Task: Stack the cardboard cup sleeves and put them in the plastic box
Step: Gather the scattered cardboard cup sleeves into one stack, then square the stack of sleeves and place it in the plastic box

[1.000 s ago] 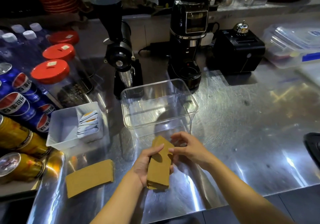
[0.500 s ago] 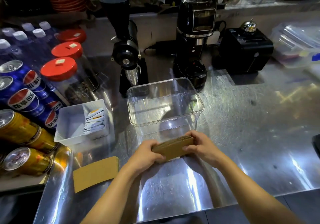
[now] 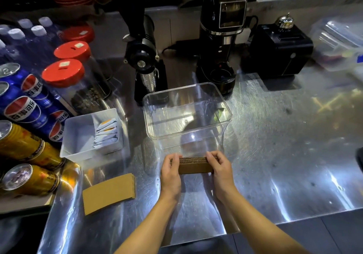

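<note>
A stack of brown cardboard cup sleeves [image 3: 194,165] stands on its long edge on the steel counter, just in front of the clear plastic box [image 3: 187,136]. My left hand [image 3: 170,173] grips the stack's left end and my right hand [image 3: 221,172] grips its right end. The box is open-topped and holds nothing. Another flat sleeve [image 3: 109,193] lies on the counter to the left of my left forearm.
A white tray [image 3: 78,136] with sachets sits left of the box. Soda cans [image 3: 23,104] and red-lidded jars [image 3: 62,73] crowd the left edge. Two black grinders [image 3: 145,57] [image 3: 222,38] and a black device [image 3: 279,51] stand behind the box.
The stack went from upright in my left hand to lying lengthwise on its edge between both hands, squared up and pressed together close to the box's near wall.
</note>
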The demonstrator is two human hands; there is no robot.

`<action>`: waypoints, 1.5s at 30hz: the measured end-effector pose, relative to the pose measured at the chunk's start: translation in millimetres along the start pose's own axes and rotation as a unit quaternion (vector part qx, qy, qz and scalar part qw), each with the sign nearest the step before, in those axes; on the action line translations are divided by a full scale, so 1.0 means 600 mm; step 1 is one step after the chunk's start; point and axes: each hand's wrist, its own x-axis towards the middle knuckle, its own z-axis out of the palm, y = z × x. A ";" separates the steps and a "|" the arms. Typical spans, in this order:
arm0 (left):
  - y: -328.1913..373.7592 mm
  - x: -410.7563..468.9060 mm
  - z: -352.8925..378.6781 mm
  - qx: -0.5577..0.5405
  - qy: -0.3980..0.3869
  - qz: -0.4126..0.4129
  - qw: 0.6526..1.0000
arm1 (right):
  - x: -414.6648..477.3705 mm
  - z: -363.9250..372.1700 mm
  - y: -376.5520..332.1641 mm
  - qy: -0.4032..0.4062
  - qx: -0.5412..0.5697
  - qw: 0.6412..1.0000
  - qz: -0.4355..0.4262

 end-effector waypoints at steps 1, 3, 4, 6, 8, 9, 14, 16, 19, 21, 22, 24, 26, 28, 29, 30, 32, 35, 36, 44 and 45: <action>-0.001 0.000 0.002 0.007 0.009 0.009 1.000 | 0.000 0.000 0.001 0.001 -0.002 1.000 -0.008; -0.003 -0.002 0.002 0.008 0.014 0.021 1.000 | -0.001 -0.001 0.004 0.000 -0.003 1.000 -0.018; -0.004 -0.003 0.002 0.005 0.011 0.027 1.000 | 0.000 -0.002 0.007 0.001 -0.006 1.000 -0.021; -0.005 -0.002 0.002 0.002 0.007 0.029 1.000 | 0.001 -0.001 0.013 0.007 -0.020 0.999 -0.025; -0.004 -0.001 0.002 -0.012 0.003 0.023 1.000 | 0.001 0.004 0.013 0.009 -0.026 0.999 -0.028; -0.005 0.001 0.002 -0.024 0.000 0.021 1.000 | 0.001 0.007 0.011 0.010 -0.026 0.999 -0.030; -0.010 0.006 -0.004 -0.031 -0.028 0.021 0.999 | 0.004 0.005 0.013 0.021 -0.021 0.998 -0.050; -0.016 0.005 -0.006 -0.011 -0.031 0.031 0.999 | 0.003 0.003 0.017 0.017 -0.029 0.998 -0.048; -0.016 0.007 -0.013 0.005 -0.047 0.025 0.999 | 0.004 0.003 0.018 0.015 -0.039 0.998 -0.048; -0.015 0.007 -0.022 0.006 -0.081 -0.001 0.997 | 0.005 0.002 0.017 0.013 -0.045 0.998 -0.047; -0.016 0.006 -0.028 0.004 -0.104 -0.015 0.994 | 0.005 0.002 0.017 0.013 -0.045 0.998 -0.045; -0.018 0.003 -0.042 0.031 -0.139 -0.026 0.990 | 0.004 0.001 0.016 0.014 -0.044 0.998 -0.042; -0.020 0.003 -0.056 0.118 -0.141 0.017 0.983 | 0.004 -0.001 0.015 0.009 -0.049 0.998 -0.040; -0.021 0.005 -0.066 0.173 -0.129 0.062 0.974 | 0.004 -0.002 0.014 0.000 -0.049 0.998 -0.040; -0.021 0.006 -0.069 0.172 -0.118 0.070 0.975 | 0.004 -0.003 0.013 -0.003 -0.048 0.998 -0.039; -0.020 0.007 -0.071 0.172 -0.106 0.074 0.977 | 0.004 -0.004 0.013 -0.006 -0.050 0.998 -0.039; -0.019 0.006 -0.073 0.171 -0.093 0.080 0.977 | 0.005 -0.006 0.013 -0.014 -0.058 0.997 -0.041; -0.021 0.004 -0.074 0.163 -0.092 0.070 0.980 | 0.004 -0.011 0.011 -0.036 -0.069 0.996 -0.044; -0.021 0.004 -0.074 0.157 -0.090 0.063 0.981 | 0.002 -0.013 0.009 -0.040 -0.061 0.996 -0.045; -0.019 0.005 -0.074 0.150 -0.083 0.054 0.984 | -0.012 -0.071 0.003 -0.112 -0.176 0.975 -0.077; -0.018 0.005 -0.073 0.150 -0.080 0.056 0.984 | -0.011 -0.074 0.004 -0.097 -0.190 0.973 -0.084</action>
